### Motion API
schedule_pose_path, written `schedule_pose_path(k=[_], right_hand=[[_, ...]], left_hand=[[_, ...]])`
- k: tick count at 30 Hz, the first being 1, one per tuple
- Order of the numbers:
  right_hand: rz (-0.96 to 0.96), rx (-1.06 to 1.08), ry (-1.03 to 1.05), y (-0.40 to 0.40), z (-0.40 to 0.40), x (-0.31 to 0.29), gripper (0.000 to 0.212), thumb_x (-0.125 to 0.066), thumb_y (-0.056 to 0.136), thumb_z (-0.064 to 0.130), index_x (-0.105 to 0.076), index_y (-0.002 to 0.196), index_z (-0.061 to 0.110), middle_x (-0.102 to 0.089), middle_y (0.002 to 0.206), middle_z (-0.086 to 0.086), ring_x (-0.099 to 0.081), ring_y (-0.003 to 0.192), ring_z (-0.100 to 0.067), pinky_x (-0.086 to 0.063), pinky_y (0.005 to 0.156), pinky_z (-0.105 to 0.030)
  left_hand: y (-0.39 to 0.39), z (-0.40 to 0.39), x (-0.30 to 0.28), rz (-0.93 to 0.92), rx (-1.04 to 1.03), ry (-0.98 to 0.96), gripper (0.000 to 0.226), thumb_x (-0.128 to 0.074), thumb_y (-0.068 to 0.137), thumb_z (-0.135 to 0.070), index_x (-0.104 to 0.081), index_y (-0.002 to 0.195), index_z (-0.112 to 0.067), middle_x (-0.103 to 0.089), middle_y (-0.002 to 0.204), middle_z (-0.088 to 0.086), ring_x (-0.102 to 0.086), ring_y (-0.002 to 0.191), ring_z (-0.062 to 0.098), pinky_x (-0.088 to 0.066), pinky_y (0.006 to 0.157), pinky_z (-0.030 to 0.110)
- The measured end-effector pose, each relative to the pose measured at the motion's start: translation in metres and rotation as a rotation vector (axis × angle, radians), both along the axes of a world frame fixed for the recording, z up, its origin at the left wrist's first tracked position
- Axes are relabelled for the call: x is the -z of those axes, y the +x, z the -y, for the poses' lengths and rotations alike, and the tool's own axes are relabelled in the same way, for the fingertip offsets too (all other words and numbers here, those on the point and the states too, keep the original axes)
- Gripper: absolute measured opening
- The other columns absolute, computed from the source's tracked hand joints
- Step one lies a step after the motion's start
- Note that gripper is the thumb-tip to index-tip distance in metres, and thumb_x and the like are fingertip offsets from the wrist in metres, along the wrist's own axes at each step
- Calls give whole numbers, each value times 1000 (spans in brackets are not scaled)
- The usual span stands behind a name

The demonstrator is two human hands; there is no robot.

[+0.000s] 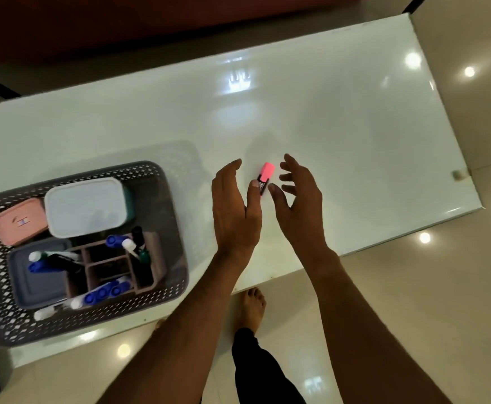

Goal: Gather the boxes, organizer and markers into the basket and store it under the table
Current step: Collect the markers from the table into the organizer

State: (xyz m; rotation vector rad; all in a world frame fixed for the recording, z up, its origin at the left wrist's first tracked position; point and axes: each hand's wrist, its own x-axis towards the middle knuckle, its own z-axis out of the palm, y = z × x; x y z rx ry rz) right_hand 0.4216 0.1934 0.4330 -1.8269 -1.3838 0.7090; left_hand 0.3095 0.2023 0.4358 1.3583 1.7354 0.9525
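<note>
A pink highlighter [266,172] with a black end lies on the white glossy table [340,121], right of centre. My left hand [232,211] and my right hand [299,199] flank it, fingers spread; both thumb tips sit at its black end. Neither hand is closed around it. At the left stands the grey perforated basket [177,258]. It holds a white-lidded box [86,207], a pink box [19,221], a grey box [40,284] and a brown organizer [108,256]. Blue-capped markers [104,293] stick out of the organizer and lie beside it.
The table's near edge runs diagonally just behind my wrists, and its right end lies beyond my right hand. Below it are glossy beige floor tiles, my bare foot [251,307] and a dark trouser leg. A dark red surface lies beyond the far edge.
</note>
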Motion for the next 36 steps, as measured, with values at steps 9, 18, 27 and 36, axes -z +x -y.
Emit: schedule_pose_path(k=[9,18,27,36], right_hand=[[21,-7,-193,14,-32,47,58,-68,95,8,-46,148,7,-56,137,-12,-62,99,-13,-60,87,-34],[-14,0,-240,4,-40,52,49,-67,95,6,-53,142,4,-56,135,-14,-68,106,-27,-60,91,-41],[-62,-12,-131,-20,-42,20,42,-67,92,-2,-63,133,6,-54,127,-11,-61,83,-7,-52,70,-10],[-188,-88,107,-114,-38,-48,37,-65,90,-2,-65,126,8,-67,119,-3,-65,91,-8,-55,68,-16]], left_hand=[[28,-31,29,56,-3,-192,46,-55,99,-34,-56,140,-13,-64,131,2,-62,115,17,-55,101,32],[34,-38,31,144,-54,-260,32,-54,102,-18,-66,130,-10,-71,119,2,-67,107,15,-59,100,42],[9,-32,-6,281,-171,-192,44,-53,91,-28,-67,127,-7,-72,115,4,-70,103,18,-62,92,46],[-83,-18,-72,333,-282,30,35,-55,91,-19,-67,123,-10,-71,111,8,-69,101,26,-59,85,57]])
